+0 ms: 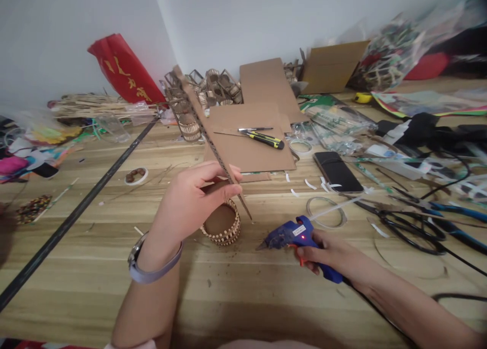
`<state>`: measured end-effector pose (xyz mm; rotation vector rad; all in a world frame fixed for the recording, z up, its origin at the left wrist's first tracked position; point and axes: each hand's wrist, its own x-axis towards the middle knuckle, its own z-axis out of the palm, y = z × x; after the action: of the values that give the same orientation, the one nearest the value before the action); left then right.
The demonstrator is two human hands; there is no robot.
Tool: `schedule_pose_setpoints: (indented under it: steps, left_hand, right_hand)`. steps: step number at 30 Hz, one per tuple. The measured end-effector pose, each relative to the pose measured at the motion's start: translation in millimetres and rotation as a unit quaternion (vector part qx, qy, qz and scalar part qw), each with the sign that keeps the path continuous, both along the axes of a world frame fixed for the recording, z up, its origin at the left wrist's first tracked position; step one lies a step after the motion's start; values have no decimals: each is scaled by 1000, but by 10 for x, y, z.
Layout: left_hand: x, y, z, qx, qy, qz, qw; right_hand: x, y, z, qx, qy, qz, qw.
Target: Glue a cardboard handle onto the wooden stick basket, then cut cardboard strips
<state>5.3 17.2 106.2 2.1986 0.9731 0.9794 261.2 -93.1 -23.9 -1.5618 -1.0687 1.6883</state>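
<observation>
My left hand (198,197) pinches a long, thin strip of brown cardboard (207,131) near its lower end; the strip slants up to the left. Beneath that hand a small round basket (224,230) stands on the table, its rim made of short light sticks and its inside brown. The hand partly covers the basket. In my right hand (323,250) is a blue hot glue gun (292,235) with a lit red light and a clear glue stick in its back. Its nozzle points left toward the basket, apart from it and from the strip.
Behind lie cardboard sheets (247,153) with a yellow-black utility knife (264,138) on top. A phone (338,171), tape rolls, scissors (411,230) and blue-handled pliers (460,222) are on the right. Several small baskets (188,126) stand at the back. A black strip (83,202) crosses the table at left.
</observation>
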Motion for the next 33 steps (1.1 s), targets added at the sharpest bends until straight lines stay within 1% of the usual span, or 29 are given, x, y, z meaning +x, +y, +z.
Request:
schedule_pose_setpoints:
  steps: [2, 4, 6, 8, 10, 13, 16, 19, 24, 27, 33]
  left_hand:
    - [9, -9, -16, 9, -11, 10, 1000]
    - [26, -19, -31, 28, -13, 19, 999]
    - [46, -30, -42, 52, -3, 28, 998]
    - [64, -41, -45, 81, 15, 32, 996]
    - [79, -50, -42, 103, 31, 36, 994]
    - [93, -55, -32, 119, 47, 38, 991]
    - [97, -55, -29, 123, 59, 39, 990]
    - [99, -58, -38, 115, 65, 48, 990]
    - [119, -75, -39, 94, 76, 67, 990]
    - [128, -82, -23, 91, 86, 73, 989]
    - [122, -83, -18, 93, 88, 72, 989]
  right_hand:
    - [-47, 37, -7, -19, -5, -22, 1000]
    - [-85, 81, -7, -18, -17, -39, 999]
    - [-117, 129, 0, -11, -19, -41, 999]
    - [-147, 177, 15, -5, -7, -47, 999]
    - [-178, 220, 31, 0, 18, -70, 997]
    - [-225, 270, 31, -10, 53, -96, 994]
    - [-260, 313, -3, -23, 55, -90, 994]
    - [-278, 357, -21, -13, 43, -86, 995]
    - [-311, 417, 60, -1, 5, -63, 998]
    - [-338, 439, 101, 1, 9, -49, 999]
    - [-360, 462, 71, 0, -4, -38, 999]
